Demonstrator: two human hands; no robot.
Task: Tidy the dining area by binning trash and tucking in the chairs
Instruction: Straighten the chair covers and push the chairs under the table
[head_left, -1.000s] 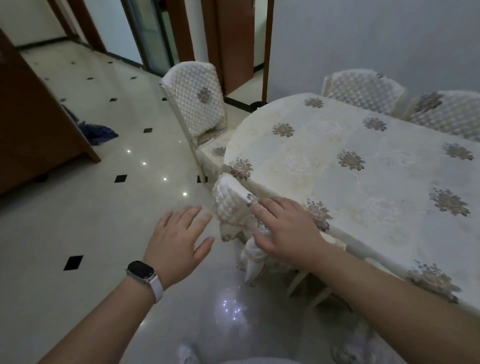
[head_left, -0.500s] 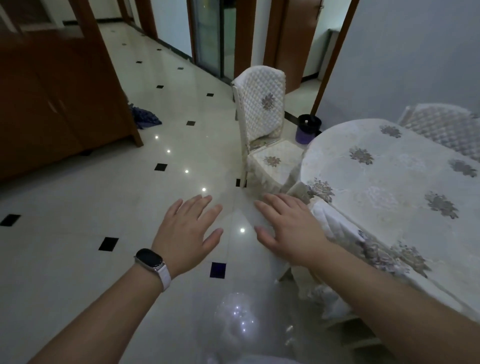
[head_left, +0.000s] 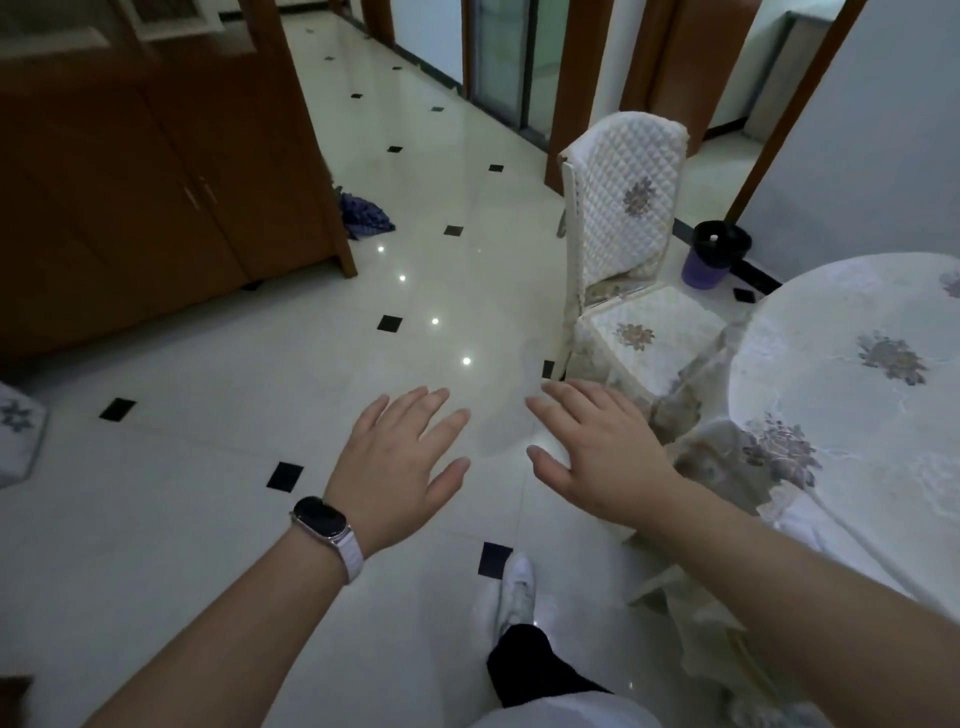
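Floor (head_left: 208, 467): glossy pale tiles with small black diamond insets, catching points of ceiling light.
Background: a brown wooden cabinet (head_left: 130, 182) at left, with a crumpled blue cloth (head_left: 363, 215) on the tiles at its corner; door frames beyond.
Table (head_left: 857, 389): at right, rounded end toward me, under a floral tablecloth (head_left: 727, 467) that hangs in folds.
Chair (head_left: 623, 208): quilted white cover, standing at the table's rounded end and facing it; the front of its seat meets the hanging cloth, and most of the seat shows outside the tabletop.
Bin (head_left: 711, 260): purple with a dark liner, on the floor behind the chair, by the wall; a small pale item shows inside, too small to identify.
Left hand (head_left: 400, 467): palm down over the floor, fingers straight and spread, holding nothing; a watch (head_left: 322, 519) on its wrist.
Right hand (head_left: 597, 452): palm down, fingers straight and spread, holding nothing; just beside the hanging cloth, contact not discernible.
Shoe (head_left: 514, 587): white, on the tiles below my hands.
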